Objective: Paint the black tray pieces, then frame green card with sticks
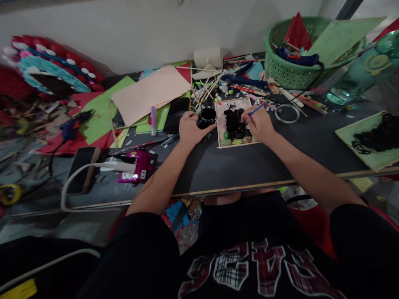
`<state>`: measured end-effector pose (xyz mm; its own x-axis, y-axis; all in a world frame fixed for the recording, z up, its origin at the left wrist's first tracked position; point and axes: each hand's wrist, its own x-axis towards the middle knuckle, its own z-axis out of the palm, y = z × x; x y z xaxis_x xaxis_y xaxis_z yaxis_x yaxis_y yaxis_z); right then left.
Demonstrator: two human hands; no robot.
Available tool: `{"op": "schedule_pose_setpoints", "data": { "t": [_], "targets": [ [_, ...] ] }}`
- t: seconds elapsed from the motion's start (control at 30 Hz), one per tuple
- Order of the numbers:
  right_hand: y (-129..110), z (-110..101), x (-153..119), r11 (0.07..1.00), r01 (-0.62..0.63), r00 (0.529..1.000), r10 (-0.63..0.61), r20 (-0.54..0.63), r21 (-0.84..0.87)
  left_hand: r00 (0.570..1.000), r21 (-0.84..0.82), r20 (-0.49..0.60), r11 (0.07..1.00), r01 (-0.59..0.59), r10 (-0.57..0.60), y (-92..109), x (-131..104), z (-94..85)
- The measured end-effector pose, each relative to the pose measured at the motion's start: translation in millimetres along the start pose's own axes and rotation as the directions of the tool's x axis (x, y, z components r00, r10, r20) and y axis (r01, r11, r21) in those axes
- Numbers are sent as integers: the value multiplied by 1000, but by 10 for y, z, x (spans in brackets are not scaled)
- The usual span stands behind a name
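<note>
My right hand point(259, 125) pinches a thin paintbrush point(257, 109) with a blue handle, over a small framed panel point(222, 110). Glossy black lumps point(233, 120), which look like painted stones, cover the panel's middle. Along its near edge runs a row of greenish and brown stones point(237, 141). The brush tip is hidden by my fingers. To the left of the panel, my left hand point(190, 132) curls around a small jar point(208, 116) of black paint, thumb along its near side. The jar stands on the dark table point(230, 166).
A green basket point(283, 70) and a clear bottle point(343, 89) stand back right. Another panel with black lumps point(346, 137) lies at right. Paper sheets point(152, 93), sticks, pliers point(243, 79), glue gun point(73, 126), phone point(82, 168) and purple power strip point(137, 166) crowd the left and back.
</note>
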<state>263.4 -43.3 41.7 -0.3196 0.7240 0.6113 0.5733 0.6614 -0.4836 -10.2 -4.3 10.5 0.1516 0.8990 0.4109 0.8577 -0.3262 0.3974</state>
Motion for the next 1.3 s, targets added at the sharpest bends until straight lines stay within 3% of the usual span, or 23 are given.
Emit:
{"op": "schedule_pose_setpoints", "data": {
  "t": [0.27, 0.37, 0.53, 0.7, 0.87, 1.07, 1.3],
  "targets": [
    [-4, 29, -20, 999, 21, 994, -26, -107, -48, 999, 6, -31, 1000, -23, 23, -31, -1, 35],
    [-11, 35, -23, 999, 20, 997, -22, -73, -29, 999, 18, -32, 999, -30, 31, -40, 0, 46],
    [-25, 24, 10, 999, 38, 991, -38, -129, -9, 999, 35, -20, 999, -25, 26, -39, 1, 48],
    [-57, 11, 40, 981, 160, 987, -162, 2, 110, 1000, 48, -24, 999, -17, 18, -25, -3, 39],
    [-124, -24, 9, 977, 214, 977, -214, 15, 20, 999, 36, -29, 999, -22, 23, -22, -1, 34],
    [-243, -42, -15, 938, 333, 939, -322, 119, -94, 1000, 37, -28, 999, -14, 15, -13, -2, 30],
    [-281, -29, -32, 933, 359, 927, -360, 102, 25, 1000, 21, -25, 1000, -13, 13, -17, 1, 28]
  ]
}}
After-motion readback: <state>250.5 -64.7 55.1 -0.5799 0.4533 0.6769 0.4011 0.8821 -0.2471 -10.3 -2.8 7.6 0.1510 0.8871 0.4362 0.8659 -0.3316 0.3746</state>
